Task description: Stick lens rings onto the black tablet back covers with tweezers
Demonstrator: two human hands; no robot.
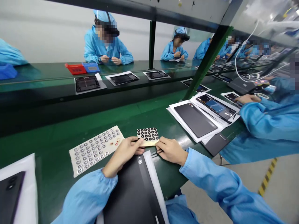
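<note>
Small sheet of black rings is grasped at its lower edge, pinched between left hand and right hand. Sheet is held just beyond a black panel on a green bench. Larger sheet of grey rings lies just left of the left hand. Stacked panels lie to the right, near a co-worker's hand.

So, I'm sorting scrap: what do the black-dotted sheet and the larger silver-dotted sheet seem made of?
The black-dotted sheet looks like black adhesive dots on tan backing paper, bare along its lower edge. The larger sheet seems white paper carrying shiny grey rings, perhaps foil.
</note>
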